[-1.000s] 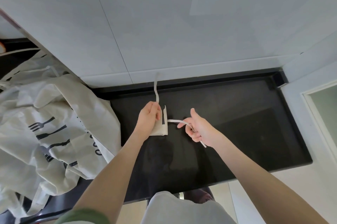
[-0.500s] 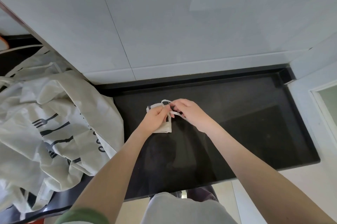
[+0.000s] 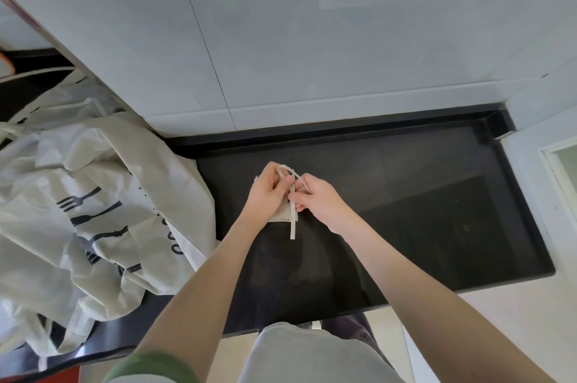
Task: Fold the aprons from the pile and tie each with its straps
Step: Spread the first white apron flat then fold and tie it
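A small folded beige apron (image 3: 282,214) is held over the black countertop (image 3: 421,211), mostly hidden under my hands. My left hand (image 3: 271,192) grips the bundle and pinches a strap at its top. My right hand (image 3: 318,200) pinches the strap (image 3: 293,220) beside it. The strap arcs in a loop over both hands, and one loose end hangs down below the bundle. On the left lies the pile of unfolded aprons (image 3: 78,211), beige with black fork and spoon prints.
A grey wall panel (image 3: 312,39) rises right behind the counter. A white ledge and frame (image 3: 549,158) border the counter on the right. The pile spreads over the counter's left part and front edge. My light clothing (image 3: 306,354) shows at the bottom.
My hands came together from apart. The strap that my right hand pulled out to the side now loops over the bundle, with an end hanging down in front.
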`<state>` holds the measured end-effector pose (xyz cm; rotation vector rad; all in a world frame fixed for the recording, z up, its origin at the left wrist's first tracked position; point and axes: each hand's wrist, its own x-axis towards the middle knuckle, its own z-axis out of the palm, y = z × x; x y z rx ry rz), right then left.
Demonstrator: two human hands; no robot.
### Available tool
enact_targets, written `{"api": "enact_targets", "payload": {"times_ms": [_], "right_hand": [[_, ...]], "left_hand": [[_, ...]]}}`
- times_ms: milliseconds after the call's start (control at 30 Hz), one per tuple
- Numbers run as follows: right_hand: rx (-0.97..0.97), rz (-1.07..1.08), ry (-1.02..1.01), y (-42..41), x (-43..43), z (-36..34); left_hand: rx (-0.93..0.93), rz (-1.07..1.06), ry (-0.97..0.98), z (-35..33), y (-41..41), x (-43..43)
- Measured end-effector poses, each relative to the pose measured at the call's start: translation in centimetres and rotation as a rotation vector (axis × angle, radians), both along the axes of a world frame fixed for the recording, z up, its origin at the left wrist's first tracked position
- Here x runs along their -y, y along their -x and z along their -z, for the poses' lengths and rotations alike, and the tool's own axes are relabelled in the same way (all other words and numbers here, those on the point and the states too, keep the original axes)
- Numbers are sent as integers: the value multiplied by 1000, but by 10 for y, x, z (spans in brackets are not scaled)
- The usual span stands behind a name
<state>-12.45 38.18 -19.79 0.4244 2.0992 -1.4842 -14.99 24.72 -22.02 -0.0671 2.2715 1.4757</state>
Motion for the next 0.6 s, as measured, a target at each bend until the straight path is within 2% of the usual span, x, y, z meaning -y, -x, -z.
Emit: {"api": "enact_targets", "payload": {"times_ms": [133, 267, 367, 433, 533, 600], "right_hand": [[-19, -7, -71, 6, 3, -6], [-43, -118, -315, 5, 8, -1], [-93, -78, -364, 3, 18, 2], [-64, 72, -232, 2, 20, -2], [57, 305, 156, -2, 17, -5], [103, 435, 319, -7, 15, -3]], "left_hand": [[-18, -92, -42, 2, -3, -2], [26, -175, -108, 0, -4, 0], [73, -175, -141, -5, -4, 1], [97, -186, -136, -7, -3, 1], [94, -170, -138, -6, -2, 2], [78, -150, -113, -5, -3, 2]]}}
